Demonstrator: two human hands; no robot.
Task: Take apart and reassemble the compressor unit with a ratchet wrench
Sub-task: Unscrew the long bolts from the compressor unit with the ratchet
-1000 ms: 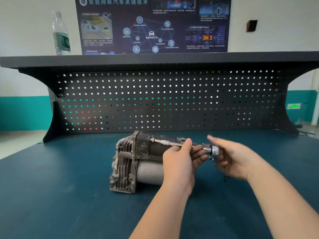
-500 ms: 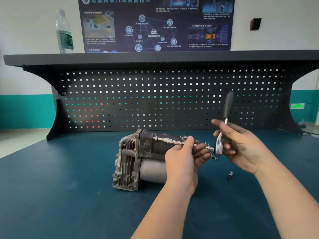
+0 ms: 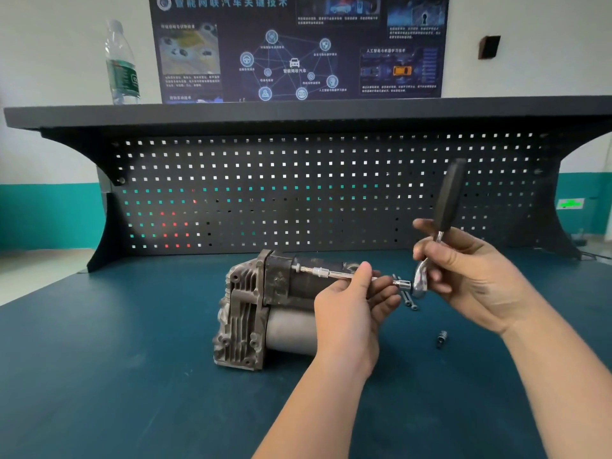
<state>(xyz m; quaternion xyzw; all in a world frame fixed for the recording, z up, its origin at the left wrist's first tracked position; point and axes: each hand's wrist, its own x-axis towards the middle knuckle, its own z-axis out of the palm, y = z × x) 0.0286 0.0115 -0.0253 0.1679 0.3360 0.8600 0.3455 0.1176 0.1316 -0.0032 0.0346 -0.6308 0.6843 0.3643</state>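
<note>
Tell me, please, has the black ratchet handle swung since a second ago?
Yes. The black ratchet handle has swung up from behind the right hand and now stands against the black perforated back panel.

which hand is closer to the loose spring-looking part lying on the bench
Right. The right hand, holding the ratchet wrench, is up and behind the small part on the bench. The left hand, on the extension bar, is farther off to its left.

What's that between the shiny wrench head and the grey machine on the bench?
In the head view, a thin metal extension bar runs from the ratchet wrench to the compressor unit. The left hand pinches it midway. Loose bolts lie below.
</note>
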